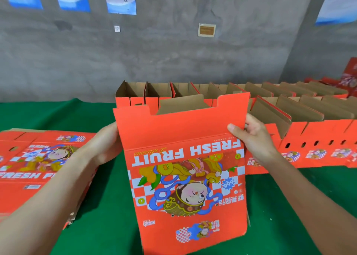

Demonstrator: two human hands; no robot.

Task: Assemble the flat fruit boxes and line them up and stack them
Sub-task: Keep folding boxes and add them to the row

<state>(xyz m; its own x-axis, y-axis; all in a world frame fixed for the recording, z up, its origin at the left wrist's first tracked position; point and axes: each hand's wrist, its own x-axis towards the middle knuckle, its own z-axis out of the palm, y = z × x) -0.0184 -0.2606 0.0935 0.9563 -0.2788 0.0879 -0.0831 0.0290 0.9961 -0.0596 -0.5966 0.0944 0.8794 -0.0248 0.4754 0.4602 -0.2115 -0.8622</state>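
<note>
I hold a red fruit box [185,173] upright in front of me, its "FRESH FRUIT" print upside down and its top flaps raised. My left hand [105,144] grips its left edge. On the right edge, my right hand [253,135] pinches the upper flap with the thumb on the printed face. A stack of flat red boxes [34,162] lies on the green table [108,212] at the left. Behind the held box, rows of assembled open boxes [289,111] run from the centre to the right.
A grey concrete wall [154,52] with posters rises behind the table. More red boxes [345,77] pile at the far right. Green cloth shows between the flat stack and the held box, and at the lower right.
</note>
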